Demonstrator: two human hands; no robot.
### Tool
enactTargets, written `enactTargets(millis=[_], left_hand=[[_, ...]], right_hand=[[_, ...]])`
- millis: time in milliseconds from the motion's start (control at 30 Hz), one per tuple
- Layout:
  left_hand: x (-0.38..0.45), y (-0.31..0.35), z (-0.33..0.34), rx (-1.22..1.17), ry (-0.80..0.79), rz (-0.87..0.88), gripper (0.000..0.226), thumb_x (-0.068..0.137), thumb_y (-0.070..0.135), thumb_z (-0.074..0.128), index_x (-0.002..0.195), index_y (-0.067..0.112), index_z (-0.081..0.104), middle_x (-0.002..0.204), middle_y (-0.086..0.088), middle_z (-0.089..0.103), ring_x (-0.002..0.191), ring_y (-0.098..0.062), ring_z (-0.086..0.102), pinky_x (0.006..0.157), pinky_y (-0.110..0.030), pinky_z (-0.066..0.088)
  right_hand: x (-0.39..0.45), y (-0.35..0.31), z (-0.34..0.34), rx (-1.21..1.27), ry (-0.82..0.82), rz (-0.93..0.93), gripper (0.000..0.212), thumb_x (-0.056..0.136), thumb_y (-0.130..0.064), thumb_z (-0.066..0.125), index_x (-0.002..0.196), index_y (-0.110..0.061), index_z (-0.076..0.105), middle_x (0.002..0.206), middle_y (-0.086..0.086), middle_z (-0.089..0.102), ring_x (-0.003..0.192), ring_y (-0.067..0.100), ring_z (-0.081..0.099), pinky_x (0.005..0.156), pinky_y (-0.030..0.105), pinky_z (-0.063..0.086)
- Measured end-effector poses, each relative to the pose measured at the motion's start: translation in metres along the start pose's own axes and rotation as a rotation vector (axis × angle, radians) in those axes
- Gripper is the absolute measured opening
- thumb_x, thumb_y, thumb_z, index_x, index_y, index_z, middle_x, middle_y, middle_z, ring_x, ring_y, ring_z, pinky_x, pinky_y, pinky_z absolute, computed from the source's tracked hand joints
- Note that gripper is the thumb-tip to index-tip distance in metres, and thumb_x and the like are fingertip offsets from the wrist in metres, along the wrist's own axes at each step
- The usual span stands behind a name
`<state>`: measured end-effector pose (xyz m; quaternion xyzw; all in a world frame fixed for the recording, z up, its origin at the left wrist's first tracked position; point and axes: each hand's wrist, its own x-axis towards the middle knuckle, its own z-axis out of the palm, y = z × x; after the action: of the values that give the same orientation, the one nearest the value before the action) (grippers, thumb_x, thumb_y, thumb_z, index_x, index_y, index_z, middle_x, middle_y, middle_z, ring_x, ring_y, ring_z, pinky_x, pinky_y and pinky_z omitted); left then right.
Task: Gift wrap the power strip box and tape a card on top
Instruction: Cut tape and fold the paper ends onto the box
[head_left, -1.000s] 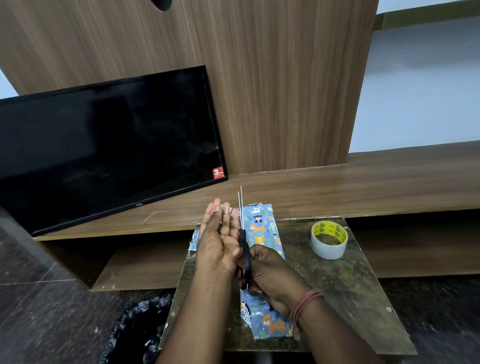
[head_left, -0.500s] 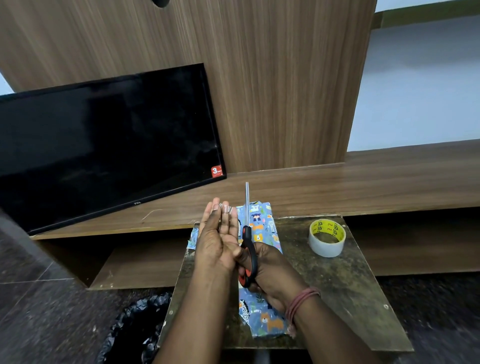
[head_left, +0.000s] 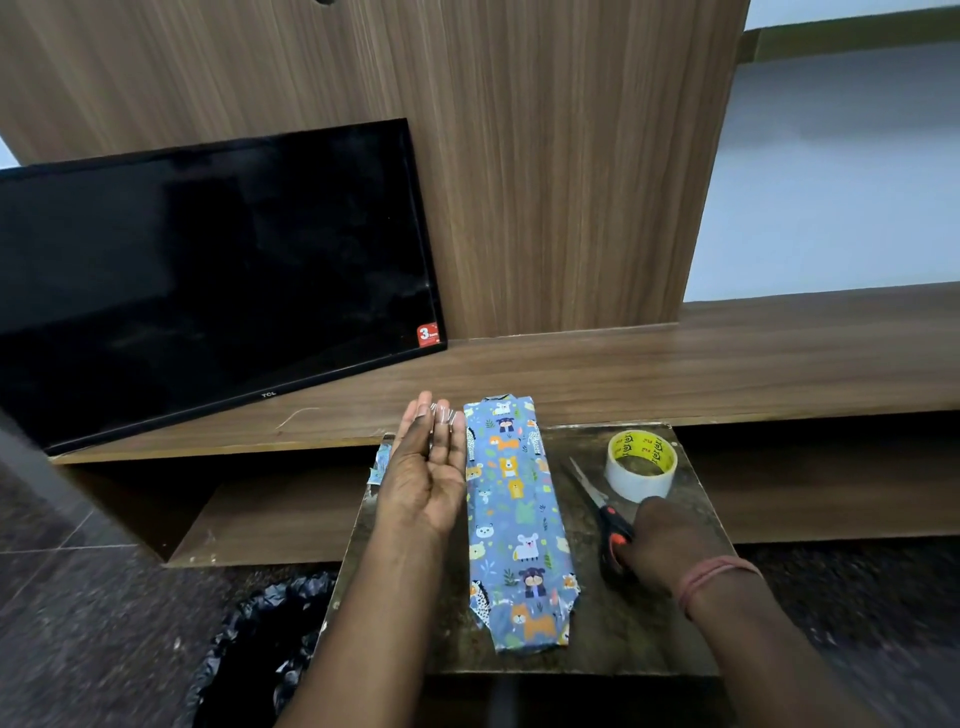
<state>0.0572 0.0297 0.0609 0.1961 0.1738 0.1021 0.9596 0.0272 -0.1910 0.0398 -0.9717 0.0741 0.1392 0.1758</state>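
your right hand (head_left: 670, 545) has lowered the scissors (head_left: 602, 512) to the worktop (head_left: 649, 639), fingers curled on the handle; left hand (head_left: 423, 483) fingers straight, tape strips (head_left: 442, 415) stuck on, ready for the wrapped box (head_left: 514, 519).

The wrapped box (head_left: 514, 519) wore blue paper printed with cartoon animals in orange, white and dark brown among small green leaves. The tape roll (head_left: 641, 464) was whitish outside with a yellow inner ring bearing dark print, and the scissors (head_left: 602, 512) had black handles with an orange accent and silver blades. The television (head_left: 208, 275) was black with a red sticker (head_left: 427, 334), the wall panel (head_left: 519, 156) brown wood grain, and the wrist band (head_left: 714, 577) pinkish red.
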Motion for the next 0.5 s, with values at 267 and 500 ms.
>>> enactTargets(millis=[267,500], left_hand=[[-0.024,-0.01,-0.004,0.058,-0.031,-0.064,0.034,0.098,0.003,0.061,0.131,0.008,0.063,0.135,-0.007,0.066,0.112,-0.014,0.068,0.077,-0.029,0.063],[-0.035,-0.018,-0.008,0.113,-0.07,-0.099,0.033,0.098,0.002,0.059,0.13,0.008,0.063,0.127,-0.005,0.071,0.094,-0.013,0.076,0.082,-0.031,0.063]], right_hand=[[-0.001,-0.012,0.026,-0.057,0.088,0.047,0.024,0.102,-0.026,0.051,0.118,-0.011,0.062,0.125,0.007,0.064,0.118,0.022,0.06,0.09,0.026,0.045],[-0.006,-0.033,0.012,0.299,0.303,-0.128,0.026,0.093,-0.029,0.064,0.083,-0.006,0.067,0.081,0.011,0.068,0.082,0.027,0.067,0.067,0.032,0.048]])
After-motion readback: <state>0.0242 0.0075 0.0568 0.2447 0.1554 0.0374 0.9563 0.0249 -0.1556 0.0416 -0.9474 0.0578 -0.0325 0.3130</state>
